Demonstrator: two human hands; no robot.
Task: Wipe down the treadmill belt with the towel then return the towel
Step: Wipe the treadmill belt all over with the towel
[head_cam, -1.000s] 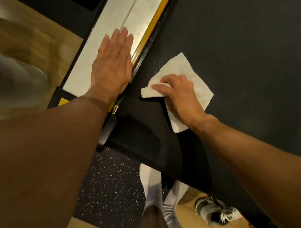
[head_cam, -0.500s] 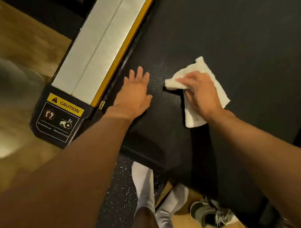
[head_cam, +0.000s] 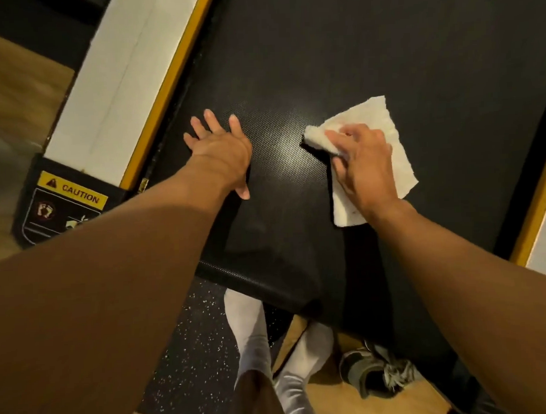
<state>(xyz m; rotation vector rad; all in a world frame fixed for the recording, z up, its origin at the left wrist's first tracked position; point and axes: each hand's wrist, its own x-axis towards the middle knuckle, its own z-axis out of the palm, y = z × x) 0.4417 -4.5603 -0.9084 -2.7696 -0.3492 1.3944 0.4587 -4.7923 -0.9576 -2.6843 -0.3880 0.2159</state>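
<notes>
The black treadmill belt fills the middle of the head view. A white towel lies on it, right of centre, with its left edge bunched up. My right hand lies on top of the towel, fingers curled over the bunched edge and holding it against the belt. My left hand rests flat on the bare belt to the left of the towel, fingers spread, about a hand's width away from it.
A pale side rail with a yellow stripe runs along the belt's left, ending in a black cap with a CAUTION label. Another yellow-edged rail borders the right. My white-socked feet, a speckled mat and a shoe lie below the belt's end.
My left hand left the side rail and came down flat on the belt. My right hand slid the towel rightward across the belt, away from the left edge.
</notes>
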